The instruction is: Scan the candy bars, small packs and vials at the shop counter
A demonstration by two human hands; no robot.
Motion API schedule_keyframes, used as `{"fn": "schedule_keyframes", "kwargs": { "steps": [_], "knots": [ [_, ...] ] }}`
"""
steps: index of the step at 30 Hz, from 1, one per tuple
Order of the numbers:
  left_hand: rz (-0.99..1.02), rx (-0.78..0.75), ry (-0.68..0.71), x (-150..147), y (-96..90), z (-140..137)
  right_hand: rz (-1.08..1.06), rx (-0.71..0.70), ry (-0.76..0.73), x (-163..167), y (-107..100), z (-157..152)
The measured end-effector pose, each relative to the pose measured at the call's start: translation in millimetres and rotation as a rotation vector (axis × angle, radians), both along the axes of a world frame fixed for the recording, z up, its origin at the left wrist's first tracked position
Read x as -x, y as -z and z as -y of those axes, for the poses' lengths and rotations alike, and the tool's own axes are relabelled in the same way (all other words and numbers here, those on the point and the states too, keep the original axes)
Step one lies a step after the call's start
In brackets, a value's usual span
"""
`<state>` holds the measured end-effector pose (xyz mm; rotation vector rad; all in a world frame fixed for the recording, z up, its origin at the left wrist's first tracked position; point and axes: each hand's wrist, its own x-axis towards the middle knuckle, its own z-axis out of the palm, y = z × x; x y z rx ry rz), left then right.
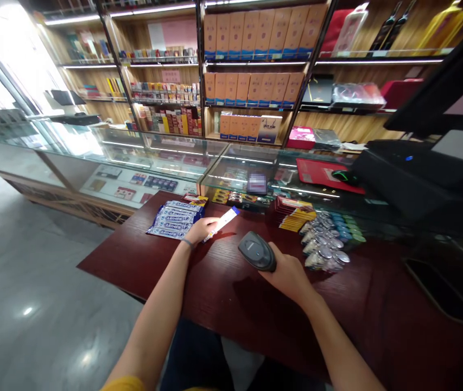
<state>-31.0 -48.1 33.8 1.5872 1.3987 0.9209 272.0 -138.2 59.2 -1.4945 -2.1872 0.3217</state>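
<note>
My left hand [204, 229] is closed on a long, narrow white packet [225, 220] with a blue end, tilted up and away from me over the dark red table [223, 293]. Just left of that hand lies a row of blue and silver wrapped packets [174, 219], side by side. In my right hand [290, 271] is a dark grey barcode scanner [257, 251], its head toward the white packet and apart from it. To the right of the scanner stand several small pouches with round silver caps [324, 247], beside a stack of brown and yellow boxes [292, 213].
A glass display counter [153, 155] runs along the table's far edge. On it lies a red mat [324, 175] with a mouse [344, 176]. At the right are a dark monitor and stand [402, 168] and a phone-like black slab [443, 290]. Shelves hold orange boxes [251, 32].
</note>
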Motion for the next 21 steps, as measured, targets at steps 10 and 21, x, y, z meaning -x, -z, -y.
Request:
{"fn": "schedule_keyframes", "kwargs": {
  "steps": [10,21],
  "knots": [
    [0.395,0.177,-0.088,-9,2.3,-3,-0.063,-0.009,0.082,-9,-1,-5],
    [0.397,-0.005,0.085,-51,1.8,2,-0.824,-0.232,0.349,-41,-9,-19]
  ]
}}
